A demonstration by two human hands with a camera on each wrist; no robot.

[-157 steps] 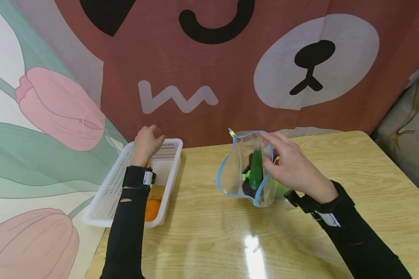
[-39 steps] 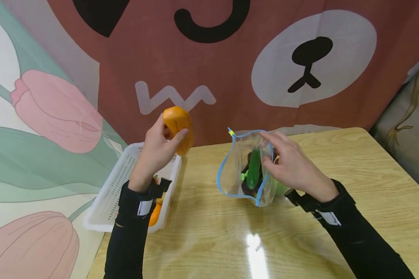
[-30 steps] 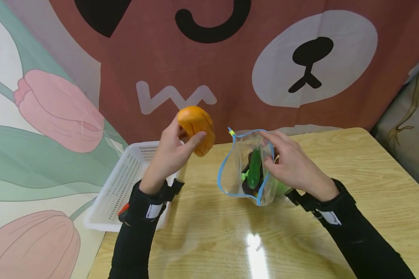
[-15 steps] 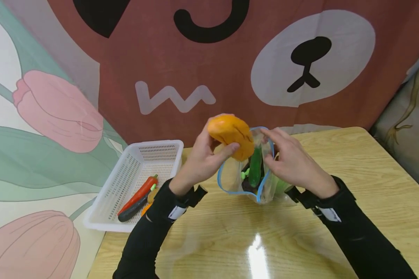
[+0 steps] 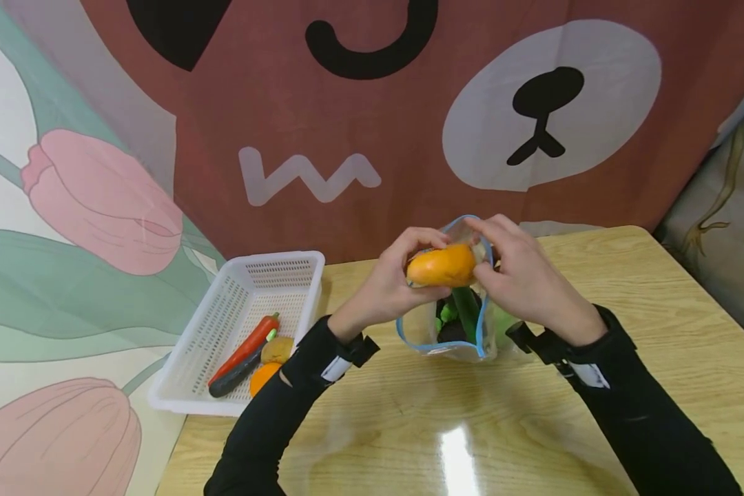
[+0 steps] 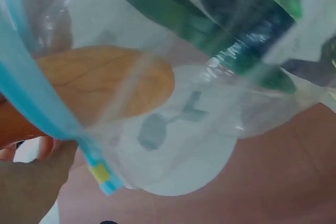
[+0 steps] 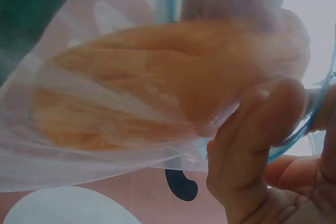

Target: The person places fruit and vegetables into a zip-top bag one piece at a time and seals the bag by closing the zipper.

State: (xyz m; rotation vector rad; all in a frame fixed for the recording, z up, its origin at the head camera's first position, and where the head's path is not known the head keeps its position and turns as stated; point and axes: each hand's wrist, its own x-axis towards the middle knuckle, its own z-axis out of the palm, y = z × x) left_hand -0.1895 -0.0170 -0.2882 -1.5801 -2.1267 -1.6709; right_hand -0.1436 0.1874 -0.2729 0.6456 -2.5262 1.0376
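My left hand holds a plump, oblong orange-yellow piece of food with a creased surface, fingers over its top and thumb below. It sits in the mouth of a clear zip bag with a blue rim. Through the film in the left wrist view, the orange-yellow piece reaches inside the bag. My right hand pinches the bag's right rim between fingers and thumb, keeping the mouth spread. Inside the bag are a green cucumber and darker items beside it. The right wrist view shows the right hand at the rim.
A white perforated basket stands at the left of the wooden table. It contains a red chili pepper, a dark eggplant-like item, a brownish round item and an orange. A pale green item lies behind the bag.
My left hand took the orange-yellow piece from the basket, carried it right and turned it level into the bag's mouth. My right hand stayed at the rim throughout.
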